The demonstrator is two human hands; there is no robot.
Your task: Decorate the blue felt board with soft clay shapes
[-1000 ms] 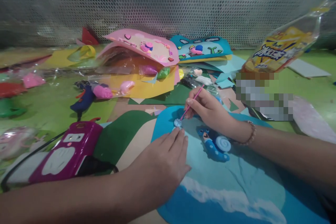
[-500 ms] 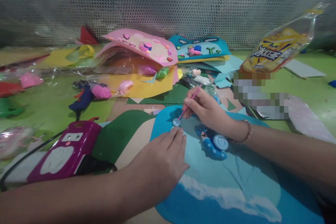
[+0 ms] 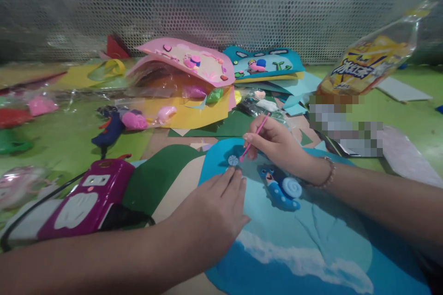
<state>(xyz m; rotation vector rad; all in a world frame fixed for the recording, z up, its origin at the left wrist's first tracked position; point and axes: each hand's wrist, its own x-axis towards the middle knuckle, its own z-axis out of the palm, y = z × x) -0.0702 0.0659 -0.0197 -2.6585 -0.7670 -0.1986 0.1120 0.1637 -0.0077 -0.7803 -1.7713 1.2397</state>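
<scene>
My right hand (image 3: 277,145) pinches a thin pink modelling stick (image 3: 255,136), its tip just right of a small pale-blue clay disc (image 3: 233,160) on the blue foam sheet (image 3: 311,239). My left hand (image 3: 214,209) lies flat on that sheet with fingers stretched out, fingertips just below the disc. A blue clay snail with a light spiral shell (image 3: 282,188) sits on the sheet under my right wrist.
A magenta power strip (image 3: 86,198) with a black cable lies at the left. Pink clay lumps (image 3: 134,120), a dark blue clay figure (image 3: 109,132), coloured foam sheets (image 3: 187,113) and a pink craft board (image 3: 187,57) fill the back. A yellow snack bag (image 3: 370,64) stands at the right.
The stick's tip has lifted off the disc and moved slightly right. My left hand has stayed in place.
</scene>
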